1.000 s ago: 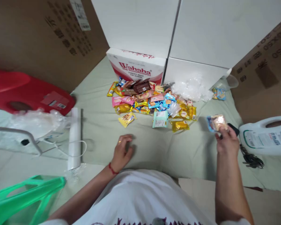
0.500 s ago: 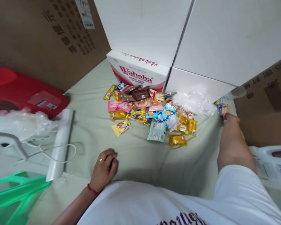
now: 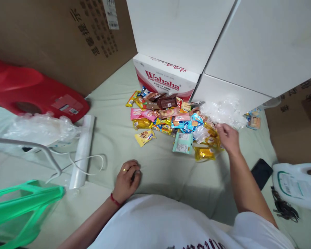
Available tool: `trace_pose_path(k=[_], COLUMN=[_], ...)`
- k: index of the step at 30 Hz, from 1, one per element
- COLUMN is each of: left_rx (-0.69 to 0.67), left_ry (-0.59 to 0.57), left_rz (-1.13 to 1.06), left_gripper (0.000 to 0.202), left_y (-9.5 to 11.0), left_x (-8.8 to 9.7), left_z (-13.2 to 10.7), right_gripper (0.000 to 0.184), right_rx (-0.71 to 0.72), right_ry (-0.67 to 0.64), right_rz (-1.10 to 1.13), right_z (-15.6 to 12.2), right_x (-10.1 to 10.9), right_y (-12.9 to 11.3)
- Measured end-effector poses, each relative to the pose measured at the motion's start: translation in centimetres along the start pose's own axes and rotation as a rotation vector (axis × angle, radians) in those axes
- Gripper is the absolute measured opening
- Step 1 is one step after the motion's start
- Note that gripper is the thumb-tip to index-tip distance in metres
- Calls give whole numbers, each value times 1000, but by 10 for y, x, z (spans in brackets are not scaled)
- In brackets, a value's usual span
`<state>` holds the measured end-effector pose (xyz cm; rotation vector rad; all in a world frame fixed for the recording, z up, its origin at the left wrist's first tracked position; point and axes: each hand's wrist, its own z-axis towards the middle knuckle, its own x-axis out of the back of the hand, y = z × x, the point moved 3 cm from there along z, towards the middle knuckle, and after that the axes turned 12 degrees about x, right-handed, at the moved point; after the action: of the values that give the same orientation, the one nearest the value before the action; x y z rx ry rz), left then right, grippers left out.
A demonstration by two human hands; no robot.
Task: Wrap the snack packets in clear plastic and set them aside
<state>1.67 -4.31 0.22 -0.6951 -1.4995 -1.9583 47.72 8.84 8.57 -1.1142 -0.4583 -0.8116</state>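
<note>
Wrapped snacks lie in a loose pile on a pale green sheet, among them a yellow cookie packet point(image 3: 145, 137), a mint-green packet point(image 3: 182, 143), a brown packet point(image 3: 167, 102) and a gold-wrapped snack point(image 3: 204, 153). At the pile's right edge is my right hand point(image 3: 228, 137), its fingers pinched on a small wrapped snack point(image 3: 211, 124), mostly hidden. My left hand point(image 3: 128, 178) rests on the sheet below the pile, fingers curled in with nothing seen in them. Two small snack packets point(image 3: 254, 121) lie apart at the right, near the cardboard.
A Wahaha carton point(image 3: 166, 77) stands behind the pile, beside crumpled clear plastic point(image 3: 224, 112). On the left are a red jug point(image 3: 38, 93), a white roll point(image 3: 83, 152) and a green bag point(image 3: 23, 211). A phone point(image 3: 261, 173) and white jug point(image 3: 298, 186) are at right.
My right hand has come back left from the separate packets by the cardboard to the pile's right edge, leaving those packets there. My left hand stays resting on the sheet; the view has shifted slightly.
</note>
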Motion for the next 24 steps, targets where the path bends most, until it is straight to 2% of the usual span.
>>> trace_pose_path(k=[2, 4, 6, 8, 10, 12, 13, 15, 18, 21, 24], left_rx=[28, 85, 171, 294, 434, 528, 524, 534, 587, 661, 795], left_ry=[3, 1, -27, -133, -320, -489, -526, -499, -530, -615, -650], left_rz=[-66, -159, -272, -423, -626, -820, -837, -817, -859, -991, -1256], left_gripper=[11, 10, 9, 15, 27, 39, 41, 35, 25, 25, 29], left_y=[0, 0, 4, 15, 33, 54, 63, 72, 69, 55, 44], left_x=[3, 7, 11, 8, -3, -19, -27, -39, -49, -46, -38], left_z=[-1, 0, 5, 13, 24, 37, 43, 54, 61, 61, 61], right_gripper=[34, 34, 33, 35, 38, 41, 42, 44, 43, 49, 54], right_rx=[-50, -104, -187, -322, -455, -543, -576, -624, -661, -715, -731], right_ry=[-152, -153, -4, 173, 257, 226, 190, 107, 2, -24, 9], right_rz=[-4, 49, 215, 463, 672, 773, 797, 826, 820, 852, 858], right_z=[-9, -22, -39, -64, -92, -119, -131, -148, -154, -143, -132], right_x=[-21, -31, -33, -42, -62, -89, -101, -117, -114, -92, -71], right_y=[-25, -43, -58, -77, -103, -132, -145, -161, -158, -130, -104])
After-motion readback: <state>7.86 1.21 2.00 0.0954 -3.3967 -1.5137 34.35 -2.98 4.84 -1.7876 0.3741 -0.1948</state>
